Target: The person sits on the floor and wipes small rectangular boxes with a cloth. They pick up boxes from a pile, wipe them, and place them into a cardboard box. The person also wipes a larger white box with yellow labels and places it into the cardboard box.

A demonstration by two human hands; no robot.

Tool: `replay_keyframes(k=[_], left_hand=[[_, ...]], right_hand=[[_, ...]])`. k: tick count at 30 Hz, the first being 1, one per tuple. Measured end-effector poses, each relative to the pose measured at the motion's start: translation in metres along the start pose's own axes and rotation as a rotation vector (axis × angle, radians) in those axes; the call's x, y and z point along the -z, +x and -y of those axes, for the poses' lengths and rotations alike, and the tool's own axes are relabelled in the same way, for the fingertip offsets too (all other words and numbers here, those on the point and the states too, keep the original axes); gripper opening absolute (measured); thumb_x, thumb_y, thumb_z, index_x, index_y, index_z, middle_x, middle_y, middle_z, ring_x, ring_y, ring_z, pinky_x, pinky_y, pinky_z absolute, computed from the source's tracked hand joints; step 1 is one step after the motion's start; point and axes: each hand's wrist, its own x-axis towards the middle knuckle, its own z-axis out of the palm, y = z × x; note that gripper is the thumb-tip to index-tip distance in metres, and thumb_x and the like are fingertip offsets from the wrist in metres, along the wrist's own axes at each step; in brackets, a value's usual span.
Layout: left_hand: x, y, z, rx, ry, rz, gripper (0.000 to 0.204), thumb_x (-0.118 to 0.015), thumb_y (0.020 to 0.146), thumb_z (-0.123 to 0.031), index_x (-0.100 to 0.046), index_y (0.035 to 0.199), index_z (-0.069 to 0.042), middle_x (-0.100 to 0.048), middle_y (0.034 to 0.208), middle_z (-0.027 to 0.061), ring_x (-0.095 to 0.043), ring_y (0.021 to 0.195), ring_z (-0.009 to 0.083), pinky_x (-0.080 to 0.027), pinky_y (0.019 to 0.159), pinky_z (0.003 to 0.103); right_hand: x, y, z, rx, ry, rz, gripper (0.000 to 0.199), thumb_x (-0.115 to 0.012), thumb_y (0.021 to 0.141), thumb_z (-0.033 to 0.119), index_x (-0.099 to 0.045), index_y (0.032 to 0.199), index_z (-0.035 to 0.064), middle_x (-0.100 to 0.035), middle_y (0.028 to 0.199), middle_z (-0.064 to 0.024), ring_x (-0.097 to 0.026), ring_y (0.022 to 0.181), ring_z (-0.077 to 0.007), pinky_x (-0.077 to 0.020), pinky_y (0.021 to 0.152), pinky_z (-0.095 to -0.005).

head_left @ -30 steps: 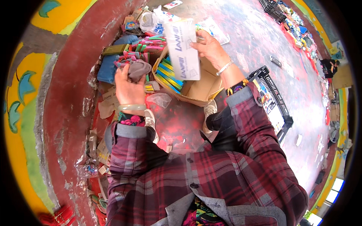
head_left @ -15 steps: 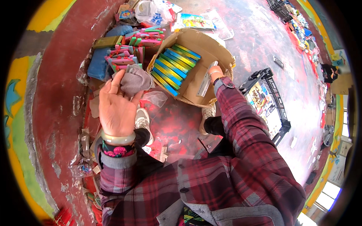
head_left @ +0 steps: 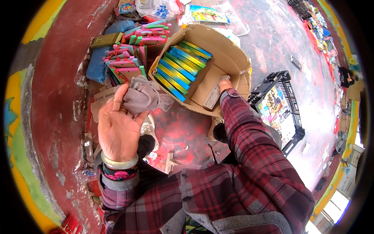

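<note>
My left hand (head_left: 119, 134) is palm up beside the cardboard box, its fingers and thumb around a crumpled grey cloth (head_left: 141, 94). Inside the open, worn cardboard box (head_left: 230, 48), my right hand (head_left: 225, 84) grips the upper end of a slim brown carton (head_left: 211, 95) with a pale printed side. The carton rests along the right part of the box. Its far fingers are hidden behind the carton and the sleeve. A row of thin blue, yellow and green packs (head_left: 179, 70) fills the left part of the box.
Pink and green framed boards (head_left: 126, 62) are piled left of the box, near a blue bag (head_left: 97, 64). A black crate (head_left: 290, 113) with printed sheets stands at the right. Plastic bags (head_left: 157, 8) and a colourful packet (head_left: 208, 15) lie beyond. My shoes are just below the box.
The slim carton has tilted inside the box and now shows its broad brown face. My left hand has come slightly nearer with the cloth, and the whole view has shifted a little.
</note>
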Motion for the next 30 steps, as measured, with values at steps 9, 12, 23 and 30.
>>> replay_keyframes(k=[9, 12, 23, 30], left_hand=[[-0.003, -0.009, -0.002, 0.042, -0.037, 0.044, 0.048, -0.041, 0.091, -0.03, -0.041, 0.128, 0.0, -0.041, 0.132, 0.0101, -0.043, 0.118, 0.0265, -0.038, 0.095, 0.045], [-0.003, -0.01, -0.001, 0.045, -0.012, 0.059, 0.048, -0.04, 0.091, -0.031, -0.04, 0.129, -0.001, -0.04, 0.134, 0.0098, -0.042, 0.119, 0.0279, -0.036, 0.097, 0.047], [-0.002, -0.008, -0.002, 0.048, 0.009, 0.088, 0.037, -0.04, 0.092, -0.031, -0.048, 0.117, -0.005, -0.037, 0.137, 0.0103, -0.037, 0.125, 0.0333, -0.033, 0.099, 0.055], [-0.004, -0.005, -0.001, 0.102, -0.018, 0.026, 0.051, -0.044, 0.088, -0.03, -0.04, 0.128, 0.002, -0.041, 0.129, 0.0134, -0.043, 0.117, 0.0275, -0.033, 0.1, 0.046]], right_hand=[[0.021, -0.085, 0.019, 0.203, -0.399, -0.192, 0.035, -0.051, 0.087, 0.027, -0.055, 0.121, 0.0181, -0.046, 0.133, -0.0115, -0.044, 0.123, -0.0233, -0.0424, 0.092, -0.0399], [0.024, -0.156, 0.029, 0.604, -0.998, -0.065, 0.047, -0.047, 0.088, 0.036, -0.045, 0.132, 0.0187, -0.034, 0.143, -0.0093, -0.032, 0.132, -0.0214, -0.0346, 0.1, -0.0443], [0.014, -0.143, 0.043, 0.349, -0.801, 0.235, 0.05, -0.051, 0.085, 0.033, -0.045, 0.132, 0.0188, -0.037, 0.141, -0.0074, -0.035, 0.13, -0.0228, -0.0353, 0.1, -0.0445], [0.017, -0.137, 0.032, 0.298, -0.799, 0.288, 0.052, -0.053, 0.083, 0.031, -0.045, 0.132, 0.0189, -0.039, 0.14, -0.0062, -0.037, 0.128, -0.0237, -0.0358, 0.1, -0.0446]])
